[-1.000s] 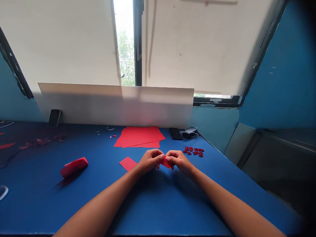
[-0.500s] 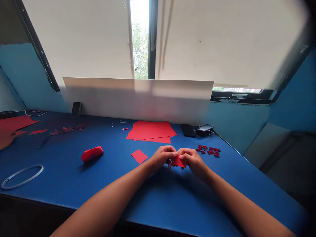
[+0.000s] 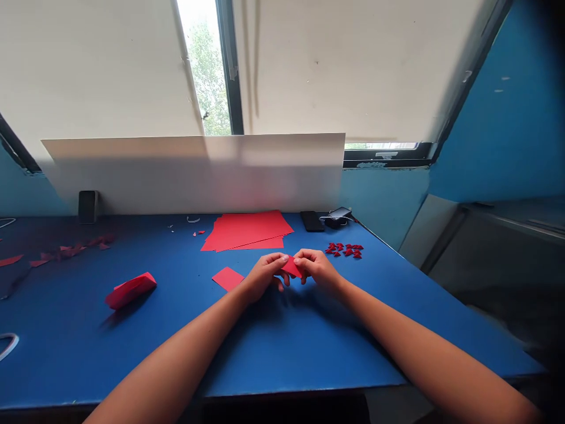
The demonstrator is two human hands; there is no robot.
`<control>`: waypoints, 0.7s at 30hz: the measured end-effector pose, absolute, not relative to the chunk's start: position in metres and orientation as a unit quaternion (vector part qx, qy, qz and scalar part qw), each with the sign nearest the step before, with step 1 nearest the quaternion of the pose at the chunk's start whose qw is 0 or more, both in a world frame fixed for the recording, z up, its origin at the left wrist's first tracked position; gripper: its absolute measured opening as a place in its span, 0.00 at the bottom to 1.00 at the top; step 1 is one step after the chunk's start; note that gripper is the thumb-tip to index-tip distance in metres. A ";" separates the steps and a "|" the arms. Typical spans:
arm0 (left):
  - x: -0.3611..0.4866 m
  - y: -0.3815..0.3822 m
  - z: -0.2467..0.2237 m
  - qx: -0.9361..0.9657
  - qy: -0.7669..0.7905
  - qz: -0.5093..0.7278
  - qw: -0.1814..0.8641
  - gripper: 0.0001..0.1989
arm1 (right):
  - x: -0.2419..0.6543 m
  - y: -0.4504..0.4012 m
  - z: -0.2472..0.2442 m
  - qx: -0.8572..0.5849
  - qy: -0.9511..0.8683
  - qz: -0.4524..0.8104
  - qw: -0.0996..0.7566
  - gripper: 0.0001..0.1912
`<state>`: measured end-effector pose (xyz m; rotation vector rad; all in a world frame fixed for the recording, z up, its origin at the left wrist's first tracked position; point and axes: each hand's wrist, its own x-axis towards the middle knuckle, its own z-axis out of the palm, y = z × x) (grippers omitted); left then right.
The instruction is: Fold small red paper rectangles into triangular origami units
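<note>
Left hand (image 3: 265, 272) and right hand (image 3: 321, 268): together pinching one small red paper (image 3: 292, 267), partly hidden by them, above the bench (image 3: 282, 353). Square (image 3: 226, 278): beside the left arm (image 3: 198, 338), one edge covered. Scraps (image 3: 70, 251), far left: blurred, uncountable. White arc (image 3: 15, 342): cut off, left border.

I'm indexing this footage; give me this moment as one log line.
left hand: holding red paper | right hand: holding same paper | on blue table: flat red slip, small red triangles

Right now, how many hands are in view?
2: the left hand, pinching the left side of the small red paper, and the right hand, pinching its right side. No other hand shows.
</note>
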<state>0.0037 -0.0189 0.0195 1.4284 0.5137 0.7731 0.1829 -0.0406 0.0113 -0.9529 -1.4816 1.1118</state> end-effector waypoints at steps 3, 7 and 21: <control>0.009 -0.022 0.016 0.645 0.240 0.344 0.638 0.16 | 0.183 -0.037 0.007 -0.416 -0.623 0.423 0.510 0.09; 0.009 -0.019 0.013 0.644 0.264 0.359 0.621 0.16 | 0.183 -0.037 0.007 -0.425 -0.631 0.406 0.506 0.12; 0.010 -0.010 0.008 0.671 0.311 0.383 0.553 0.21 | 0.185 -0.046 0.017 -0.424 -0.704 0.310 0.477 0.14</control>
